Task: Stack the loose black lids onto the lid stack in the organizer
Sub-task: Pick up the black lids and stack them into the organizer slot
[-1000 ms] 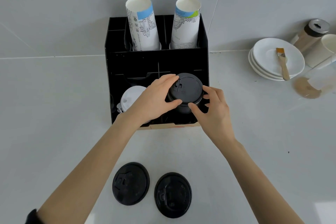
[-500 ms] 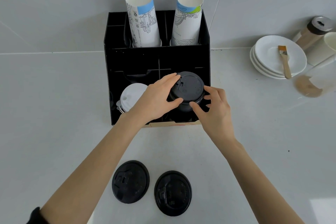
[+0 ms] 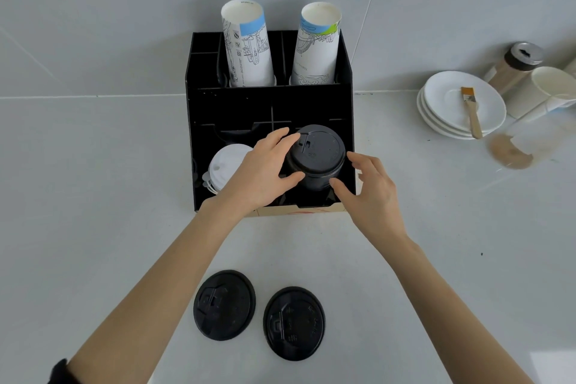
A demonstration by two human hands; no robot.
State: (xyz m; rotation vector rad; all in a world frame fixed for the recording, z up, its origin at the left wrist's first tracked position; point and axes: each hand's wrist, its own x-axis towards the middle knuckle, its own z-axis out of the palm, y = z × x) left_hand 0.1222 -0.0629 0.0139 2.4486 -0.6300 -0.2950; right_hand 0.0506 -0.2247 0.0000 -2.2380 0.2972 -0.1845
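Note:
The black organizer [image 3: 348, 109] stands against the wall. In its front right compartment sits the black lid stack [image 3: 318, 154]. My left hand [image 3: 261, 173] grips the stack from the left, fingers on the top lid's rim and thumb against its side. On the right side my right hand [image 3: 371, 193] touches it with thumb and index fingertip, the other fingers spread. Two loose black lids lie on the counter near me, one to the left [image 3: 224, 304] and one to the right [image 3: 294, 323].
A white lid stack [image 3: 224, 162] fills the front left compartment, partly behind my left hand. Two tall paper cup stacks [image 3: 249, 47] [image 3: 316, 47] rise from the back row. Stacked white saucers [image 3: 448, 103] with a brush [image 3: 472, 111], a shaker [image 3: 514, 67] and a cup [image 3: 548, 87] sit to the right.
Both hands stay on the black lid stack with almost no movement. The view has shifted slightly.

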